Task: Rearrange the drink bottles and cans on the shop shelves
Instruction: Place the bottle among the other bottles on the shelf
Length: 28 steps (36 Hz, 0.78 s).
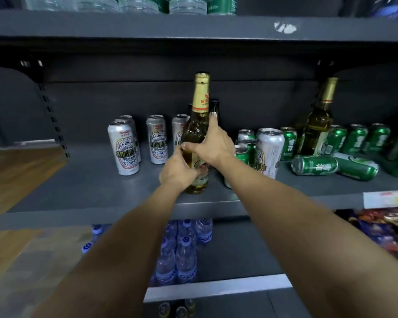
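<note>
Toward the left end of the grey metal shelf, the tall white-and-silver patterned cans stand upright and sorted; one reads "ChongQing". Near the front edge, mid-shelf, the left hand grips the lower body and the right hand clasps the shoulder of the upright gold-foiled amber glass beer bottle, its writing unreadable. Rightward, green cans lie toppled by a second gold-necked bottle; I judge most tidying remains.
</note>
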Each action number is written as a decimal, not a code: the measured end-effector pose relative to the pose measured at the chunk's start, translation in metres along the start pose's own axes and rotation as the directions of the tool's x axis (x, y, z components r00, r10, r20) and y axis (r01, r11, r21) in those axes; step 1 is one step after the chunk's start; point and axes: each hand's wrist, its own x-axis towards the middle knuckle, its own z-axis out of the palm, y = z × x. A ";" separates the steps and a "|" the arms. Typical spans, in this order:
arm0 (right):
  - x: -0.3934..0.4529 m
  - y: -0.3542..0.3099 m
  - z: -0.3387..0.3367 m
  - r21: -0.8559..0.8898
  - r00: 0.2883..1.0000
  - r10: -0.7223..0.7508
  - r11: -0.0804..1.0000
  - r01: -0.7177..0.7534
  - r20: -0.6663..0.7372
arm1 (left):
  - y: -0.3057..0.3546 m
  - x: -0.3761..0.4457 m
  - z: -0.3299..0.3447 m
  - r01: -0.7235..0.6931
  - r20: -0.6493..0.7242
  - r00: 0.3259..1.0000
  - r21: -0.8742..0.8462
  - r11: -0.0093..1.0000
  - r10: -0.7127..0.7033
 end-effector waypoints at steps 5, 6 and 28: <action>-0.026 -0.008 -0.028 0.028 0.994 -0.005 1.000 0.008 -0.108 | 0.017 -0.020 -0.019 -0.072 0.060 0.995 -0.071 0.995 0.076; -0.032 -0.008 -0.036 0.035 0.992 -0.002 0.999 0.006 -0.130 | 0.022 -0.025 -0.022 -0.098 0.084 0.991 -0.070 0.993 0.104; -0.281 0.215 -0.265 -0.257 0.842 0.427 0.818 -0.515 -0.329 | 0.218 -0.261 0.170 -0.751 0.698 0.569 0.227 0.621 0.434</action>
